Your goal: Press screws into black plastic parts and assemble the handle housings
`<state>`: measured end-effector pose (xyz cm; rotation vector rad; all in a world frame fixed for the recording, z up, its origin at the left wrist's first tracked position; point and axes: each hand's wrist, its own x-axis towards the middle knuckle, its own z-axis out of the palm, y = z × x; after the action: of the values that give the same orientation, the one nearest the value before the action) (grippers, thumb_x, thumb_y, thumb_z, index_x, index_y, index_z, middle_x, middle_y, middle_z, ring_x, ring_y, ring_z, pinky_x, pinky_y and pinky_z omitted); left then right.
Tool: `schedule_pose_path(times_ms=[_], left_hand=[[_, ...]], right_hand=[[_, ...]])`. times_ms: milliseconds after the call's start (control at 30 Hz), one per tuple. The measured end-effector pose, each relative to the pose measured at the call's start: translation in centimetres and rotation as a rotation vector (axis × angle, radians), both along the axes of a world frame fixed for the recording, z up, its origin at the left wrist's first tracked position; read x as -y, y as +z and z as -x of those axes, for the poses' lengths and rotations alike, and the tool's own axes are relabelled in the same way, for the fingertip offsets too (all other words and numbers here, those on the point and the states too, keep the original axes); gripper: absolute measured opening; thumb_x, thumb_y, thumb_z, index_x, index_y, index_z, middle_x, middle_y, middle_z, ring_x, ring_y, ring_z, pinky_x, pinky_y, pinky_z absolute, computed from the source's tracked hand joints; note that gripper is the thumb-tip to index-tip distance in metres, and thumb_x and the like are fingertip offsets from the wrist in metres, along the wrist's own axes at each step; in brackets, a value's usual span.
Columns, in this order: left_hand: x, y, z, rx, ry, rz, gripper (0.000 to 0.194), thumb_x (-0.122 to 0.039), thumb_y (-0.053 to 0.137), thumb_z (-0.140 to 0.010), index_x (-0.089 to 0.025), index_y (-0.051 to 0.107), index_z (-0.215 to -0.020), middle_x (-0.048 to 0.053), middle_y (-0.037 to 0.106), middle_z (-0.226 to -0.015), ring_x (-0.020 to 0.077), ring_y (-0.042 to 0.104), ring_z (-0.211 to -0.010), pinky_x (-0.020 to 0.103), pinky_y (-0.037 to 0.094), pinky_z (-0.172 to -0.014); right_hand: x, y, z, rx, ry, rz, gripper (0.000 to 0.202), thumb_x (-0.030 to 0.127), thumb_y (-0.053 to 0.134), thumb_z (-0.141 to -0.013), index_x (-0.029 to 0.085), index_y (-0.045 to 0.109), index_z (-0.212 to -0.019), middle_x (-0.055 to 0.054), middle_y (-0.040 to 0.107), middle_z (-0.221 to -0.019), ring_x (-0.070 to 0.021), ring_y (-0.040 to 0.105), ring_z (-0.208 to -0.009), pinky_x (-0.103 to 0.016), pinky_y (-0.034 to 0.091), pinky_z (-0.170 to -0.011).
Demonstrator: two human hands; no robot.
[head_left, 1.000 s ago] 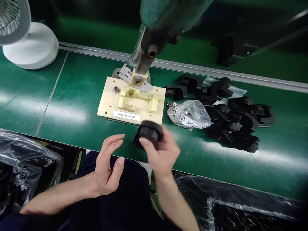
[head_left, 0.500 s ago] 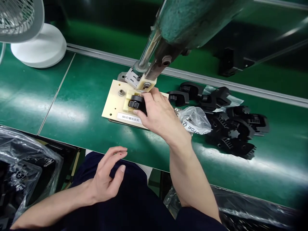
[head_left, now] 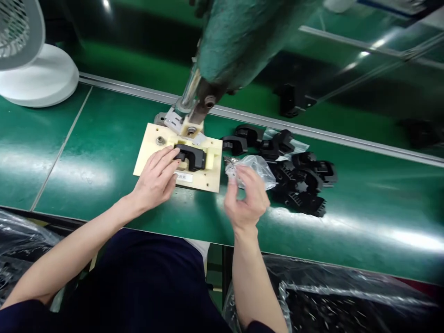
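Note:
A curved black plastic part [head_left: 196, 156] sits in the cream-coloured fixture [head_left: 143, 159] below the press head. My left hand [head_left: 155, 180] lies with fingers stretched out and its fingertips on the left end of that part. To the right of the fixture, my right hand [head_left: 247, 194] has thumb and fingers brought together at a clear plastic bag [head_left: 258, 166]. Small shiny metal pieces [head_left: 231, 160] show at the bag's opening, beside my fingertips. What my right fingertips pinch, if anything, is too small to make out.
Above the fixture leans a green press [head_left: 236, 41]. Several black plastic parts [head_left: 305, 182] lie heaped right of the bag. A white fan [head_left: 41, 76] stands far left. Plastic-lined containers [head_left: 326, 296] are below the bench's front edge.
My right hand has left the fixture and moved to the clear bag. My left hand has risen from my lap onto the black part. The view has shifted right.

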<state>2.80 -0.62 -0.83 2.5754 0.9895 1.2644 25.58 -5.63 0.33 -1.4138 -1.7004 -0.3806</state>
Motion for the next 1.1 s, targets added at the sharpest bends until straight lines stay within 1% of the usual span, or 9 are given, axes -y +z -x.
schedule_pose_path(times_ms=[100, 167, 267, 333, 500, 667, 900, 1000, 1100], left_hand=[[0.0, -1.4, -0.3, -0.053, 0.015, -0.067, 0.034, -0.008, 0.052, -0.086, -0.011, 0.053, -0.12, 0.022, 0.056, -0.135, 0.0321, 0.043, -0.138, 0.05, 0.048, -0.104], [0.2, -1.8, -0.3, -0.035, 0.047, -0.099, 0.034, -0.01, 0.055, -0.085, -0.012, 0.055, -0.119, 0.02, 0.056, -0.137, 0.0321, 0.044, -0.138, 0.049, 0.049, -0.104], [0.4, -2.0, -0.4, -0.021, 0.077, -0.121, 0.033, -0.012, 0.056, -0.084, -0.014, 0.057, -0.118, 0.018, 0.057, -0.137, 0.0319, 0.047, -0.135, 0.048, 0.05, -0.103], [0.4, -1.9, -0.5, -0.043, 0.083, -0.125, 0.033, -0.012, 0.056, -0.084, -0.014, 0.057, -0.118, 0.018, 0.057, -0.136, 0.0317, 0.048, -0.135, 0.048, 0.05, -0.102], [0.3, -1.7, -0.7, -0.056, 0.118, -0.134, 0.032, -0.011, 0.052, -0.085, -0.013, 0.057, -0.116, 0.019, 0.059, -0.135, 0.0314, 0.049, -0.134, 0.046, 0.05, -0.104], [0.2, -1.6, -0.7, -0.085, 0.128, -0.169, 0.032, -0.009, 0.052, -0.083, -0.012, 0.058, -0.115, 0.02, 0.062, -0.131, 0.0308, 0.051, -0.133, 0.044, 0.051, -0.102], [0.1, -1.8, -0.4, -0.048, 0.1, -0.189, 0.039, -0.007, 0.058, -0.079, -0.013, 0.057, -0.117, 0.02, 0.061, -0.131, 0.0331, 0.052, -0.13, 0.045, 0.053, -0.099], [0.3, -1.5, -0.3, 0.038, 0.072, -0.212, 0.043, -0.003, 0.059, -0.075, -0.013, 0.057, -0.117, 0.021, 0.061, -0.128, 0.0336, 0.055, -0.126, 0.046, 0.054, -0.097], [1.8, -0.5, -0.3, 0.234, 0.096, -0.21, 0.048, 0.001, 0.056, -0.072, -0.016, 0.058, -0.117, 0.017, 0.06, -0.128, 0.0314, 0.059, -0.119, 0.045, 0.055, -0.092]], right_hand=[[0.1, 1.2, -4.5, -0.026, -0.246, 0.093, 0.02, 0.018, 0.047, -0.089, 0.016, 0.067, -0.096, -0.012, 0.072, -0.093, -0.0248, 0.07, -0.09, -0.041, 0.056, -0.082], [-0.4, 1.9, -6.4, -0.011, -0.341, 0.404, 0.024, 0.019, 0.046, -0.088, 0.015, 0.069, -0.095, -0.013, 0.073, -0.094, -0.0243, 0.069, -0.09, -0.039, 0.055, -0.084], [-1.9, 2.3, -7.3, 0.05, -0.381, 0.928, 0.021, 0.019, 0.054, -0.081, 0.017, 0.072, -0.092, -0.011, 0.073, -0.092, -0.0254, 0.069, -0.087, -0.038, 0.053, -0.081], [-3.1, 2.1, -7.1, 0.065, -0.386, 1.065, 0.013, 0.018, 0.061, -0.073, 0.019, 0.072, -0.08, -0.01, 0.072, -0.081, -0.027, 0.068, -0.082, -0.037, 0.053, -0.074], [-4.7, 2.0, -6.9, 0.019, -0.349, 1.064, 0.009, 0.011, 0.06, -0.065, 0.017, 0.064, -0.058, -0.01, 0.068, -0.07, -0.028, 0.066, -0.078, -0.036, 0.049, -0.072], [-2.7, 2.4, -7.9, -0.183, -0.289, 0.865, 0.011, 0.017, 0.056, -0.073, 0.016, 0.067, -0.074, -0.01, 0.069, -0.077, -0.025, 0.065, -0.077, -0.037, 0.049, -0.075], [-0.3, 1.4, -8.7, -0.58, -0.243, 0.65, 0.024, 0.028, 0.057, -0.077, 0.014, 0.064, -0.095, -0.006, 0.07, -0.076, -0.0151, 0.063, -0.057, -0.028, 0.051, -0.056], [0.4, 1.7, -8.3, -0.711, -0.221, 0.565, 0.021, 0.032, 0.059, -0.078, 0.015, 0.063, -0.089, -0.005, 0.07, -0.072, -0.0129, 0.061, -0.052, -0.026, 0.051, -0.051], [1.6, 2.7, -6.6, -0.93, -0.117, 0.45, 0.015, 0.03, 0.069, -0.073, 0.017, 0.067, -0.079, -0.002, 0.069, -0.066, -0.0114, 0.061, -0.051, -0.025, 0.052, -0.051]])
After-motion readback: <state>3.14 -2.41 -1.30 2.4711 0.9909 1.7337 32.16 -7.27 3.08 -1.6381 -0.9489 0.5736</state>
